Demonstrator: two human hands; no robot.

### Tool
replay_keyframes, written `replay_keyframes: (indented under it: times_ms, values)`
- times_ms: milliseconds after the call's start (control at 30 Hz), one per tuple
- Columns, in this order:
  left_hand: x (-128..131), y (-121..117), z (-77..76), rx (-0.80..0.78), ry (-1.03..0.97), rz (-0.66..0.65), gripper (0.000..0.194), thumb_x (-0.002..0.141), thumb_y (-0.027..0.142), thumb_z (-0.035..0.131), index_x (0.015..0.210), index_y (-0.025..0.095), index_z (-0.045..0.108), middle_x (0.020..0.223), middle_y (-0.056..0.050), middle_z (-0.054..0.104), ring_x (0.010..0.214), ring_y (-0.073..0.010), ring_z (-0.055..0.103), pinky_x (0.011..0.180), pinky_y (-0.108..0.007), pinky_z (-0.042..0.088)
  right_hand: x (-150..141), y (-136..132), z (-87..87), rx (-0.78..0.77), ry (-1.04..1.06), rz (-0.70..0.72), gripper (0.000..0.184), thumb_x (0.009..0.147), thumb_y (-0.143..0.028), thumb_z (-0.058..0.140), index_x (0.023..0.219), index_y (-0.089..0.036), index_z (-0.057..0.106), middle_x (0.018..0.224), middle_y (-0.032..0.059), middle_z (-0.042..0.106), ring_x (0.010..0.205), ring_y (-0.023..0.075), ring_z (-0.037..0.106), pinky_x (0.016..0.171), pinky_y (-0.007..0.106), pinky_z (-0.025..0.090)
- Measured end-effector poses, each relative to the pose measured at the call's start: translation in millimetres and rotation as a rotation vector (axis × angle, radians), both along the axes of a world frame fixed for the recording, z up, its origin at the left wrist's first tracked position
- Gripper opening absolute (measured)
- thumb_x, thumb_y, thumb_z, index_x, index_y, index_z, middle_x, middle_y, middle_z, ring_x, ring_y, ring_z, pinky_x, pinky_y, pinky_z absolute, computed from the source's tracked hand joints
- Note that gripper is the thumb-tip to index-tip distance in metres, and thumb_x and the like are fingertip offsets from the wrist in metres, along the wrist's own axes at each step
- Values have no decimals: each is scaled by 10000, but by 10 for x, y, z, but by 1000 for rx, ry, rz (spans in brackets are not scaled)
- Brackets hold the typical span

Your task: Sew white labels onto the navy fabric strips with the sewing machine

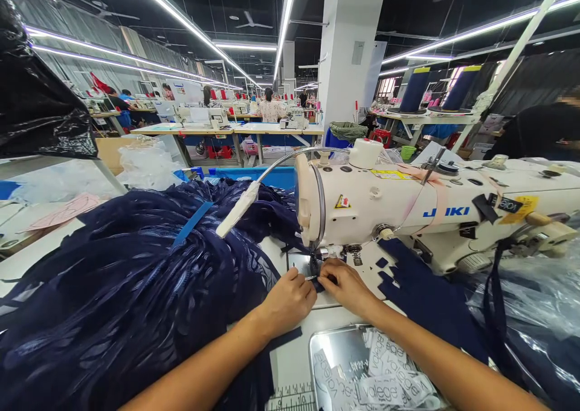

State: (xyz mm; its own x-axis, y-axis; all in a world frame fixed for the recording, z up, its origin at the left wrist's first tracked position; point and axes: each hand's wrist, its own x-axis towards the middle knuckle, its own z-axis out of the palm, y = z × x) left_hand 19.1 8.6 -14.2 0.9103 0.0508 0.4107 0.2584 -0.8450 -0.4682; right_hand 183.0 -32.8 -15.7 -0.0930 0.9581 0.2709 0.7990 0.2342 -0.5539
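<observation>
Both my hands rest on the white machine bed just below the needle of a cream sewing machine (408, 208). My left hand (290, 299) is curled, its fingers pressed down on a small piece of navy fabric (318, 285) at the presser foot (313, 266). My right hand (344, 284) pinches the same piece from the right, fingers closed on it. A big heap of navy patterned fabric (127, 290) lies left of my left forearm.
A metal tray (326, 344) with several white printed labels sits near my right forearm. More navy pieces (421, 296) and clear plastic lie on the right. A gooseneck lamp (240, 208) hangs over the heap. Other workstations and people stand farther back.
</observation>
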Motion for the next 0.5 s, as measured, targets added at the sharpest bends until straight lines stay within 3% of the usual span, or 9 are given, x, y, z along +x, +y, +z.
replay_keyframes:
  times_ms: [167, 367, 500]
  values:
    - [3, -14, -5, -35, 24, 14, 125, 769, 70, 466, 673, 108, 537, 590, -33, 531, 541, -164, 472, 556, -306, 319, 32, -114, 15, 9, -8, 53, 195, 790, -106, 506, 854, -220, 650, 896, 18, 604, 854, 164, 538, 758, 287, 433]
    - [39, -27, 6, -113, 101, 42, 149, 794, 68, 461, 664, 113, 519, 586, -38, 527, 563, -164, 484, 571, -309, 323, -132, -230, -13, 169, -512, 62, 218, 765, -27, 481, 830, -161, 640, 897, 94, 582, 824, 220, 522, 706, 339, 464]
    - [-48, -2, 84, -177, 83, 60, 137, 793, 92, 486, 668, 119, 535, 642, -43, 546, 626, -168, 500, 606, -318, 343, -212, -251, -31, 164, -746, 86, 227, 696, 20, 519, 849, -108, 627, 875, 134, 578, 773, 234, 532, 605, 325, 482]
